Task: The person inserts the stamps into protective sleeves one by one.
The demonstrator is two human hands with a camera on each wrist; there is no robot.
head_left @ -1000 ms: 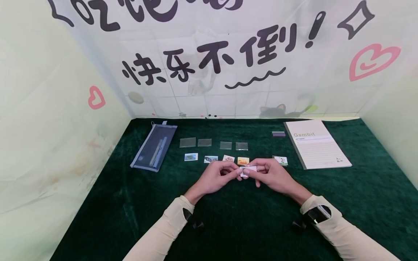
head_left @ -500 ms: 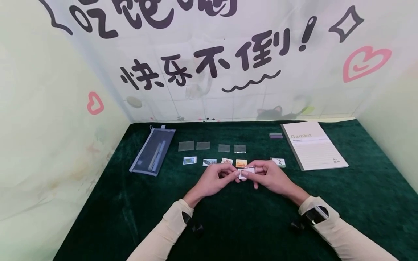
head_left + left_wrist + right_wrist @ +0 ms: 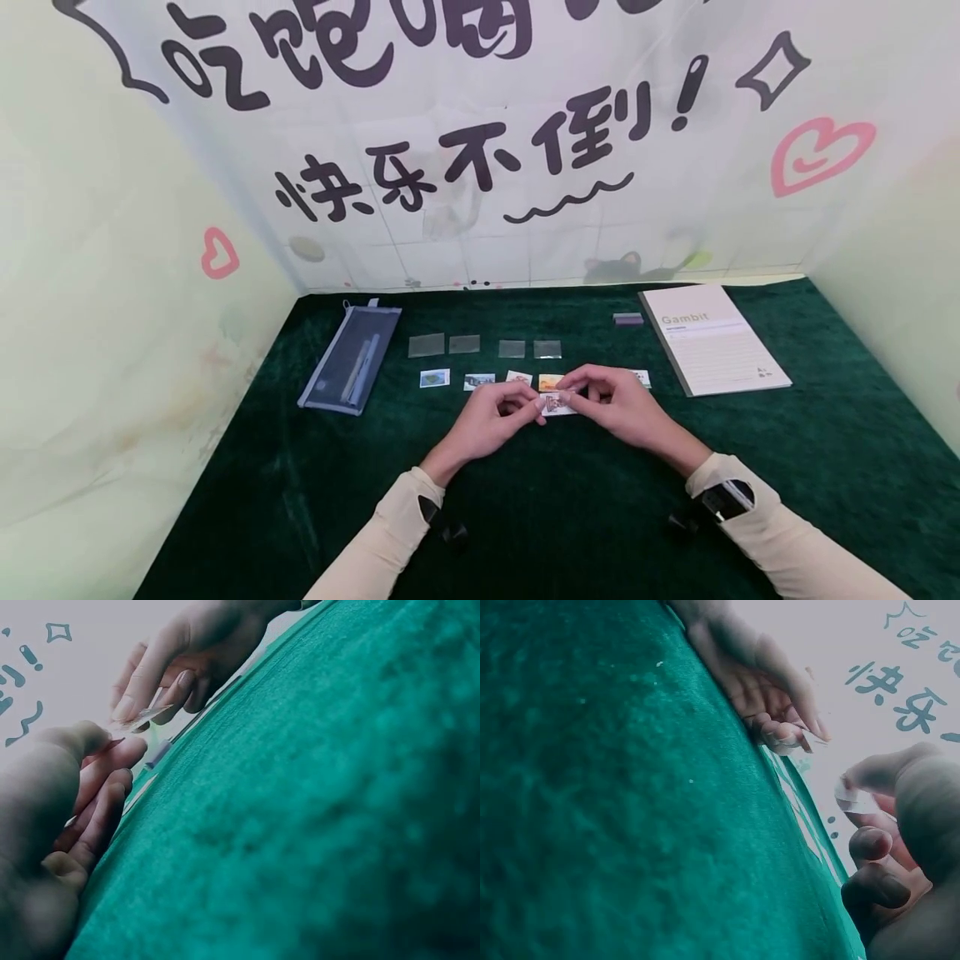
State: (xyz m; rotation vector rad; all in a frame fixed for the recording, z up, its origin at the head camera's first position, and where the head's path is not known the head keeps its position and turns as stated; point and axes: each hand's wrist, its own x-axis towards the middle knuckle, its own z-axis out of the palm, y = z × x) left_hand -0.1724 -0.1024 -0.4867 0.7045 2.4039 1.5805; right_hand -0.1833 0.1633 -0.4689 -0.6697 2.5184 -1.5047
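Near the middle of the table my left hand [image 3: 491,419] pinches the left edge of a small white stamp [image 3: 556,406] with a brownish picture. My right hand [image 3: 621,404] is close on its right side, pinching a small clear plastic sleeve [image 3: 860,802] between thumb and forefinger. From the right wrist view, the stamp's edge in the left fingers and the sleeve look apart. Fingers hide part of both. Just behind the hands lie a row of picture stamps: a blue-green one [image 3: 435,378], a landscape one [image 3: 479,382], a reddish one [image 3: 519,377] and an orange one [image 3: 550,382].
Several clear sleeves [image 3: 426,345] lie in a row behind the stamps. A zipped mesh pencil pouch [image 3: 352,358] with pens is at left. At right are a notepad [image 3: 720,346], a small purple block [image 3: 627,319] and another stamp [image 3: 642,379], partly hidden by the right hand.
The hands have drawn slightly apart, and more of the stamp's picture shows between them. My right fingers have shifted up and back. The head view has tilted up a little.
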